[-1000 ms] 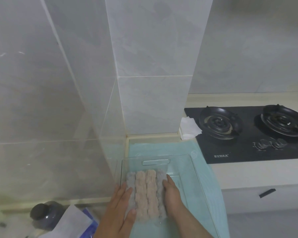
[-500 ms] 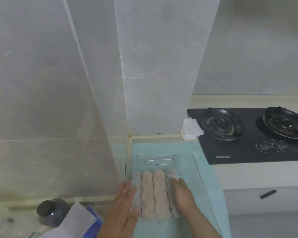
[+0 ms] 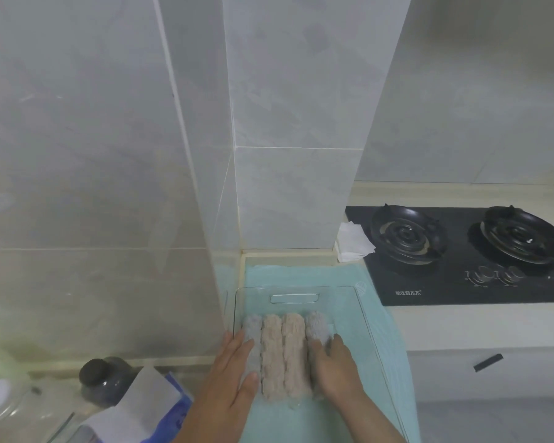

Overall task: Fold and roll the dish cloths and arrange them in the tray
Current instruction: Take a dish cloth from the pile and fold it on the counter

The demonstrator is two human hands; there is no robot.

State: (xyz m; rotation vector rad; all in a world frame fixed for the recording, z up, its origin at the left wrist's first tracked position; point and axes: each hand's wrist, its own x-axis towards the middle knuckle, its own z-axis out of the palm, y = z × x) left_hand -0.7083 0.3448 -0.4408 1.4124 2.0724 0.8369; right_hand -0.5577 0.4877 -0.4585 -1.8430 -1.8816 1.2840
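A clear plastic tray [image 3: 363, 314] is set on a teal mat [image 3: 301, 273] on the counter, in the corner by the tiled pillar. A slot handle [image 3: 294, 298] is cut in its far wall.

Four rolled dish cloths are held in the tray. They are laid side by side & touching, long axes running front to back, and packed toward the left wall. Order, left to right:
- left grey roll [image 3: 251, 326]
- left beige roll [image 3: 272, 356]
- right beige roll [image 3: 296, 353]
- right grey roll [image 3: 316, 324]

All four are kept inside the tray walls, w/ a gap left btwn the far ends and the handle wall.

The left hand [image 3: 234, 375] is laid flat along the left grey roll, fingers straight & close together. Its thumb tip is set against the edge of the left beige roll, and its outer fingers lie by the tray's left wall. The right hand [image 3: 333, 366] is laid on the right grey roll, fingers together & lightly bent over the top. Nothing is pinched or lifted, and the row is bracketed btwn the two hands.

Outside the tray, a black two-burner gas hob [image 3: 461, 282] is seen right of the mat, w/ white folded paper [image 3: 352, 243] at its far-left corner. Left of the tray, a dark jar [image 3: 101, 388] w/ a dark lid is stood; contents cannot be told. Beside it a blue & white tissue pack [image 3: 154, 410] is seen, partly cut off by the frame edge. A black drawer handle [image 3: 488, 362] is fixed on the cabinet front below the hob.
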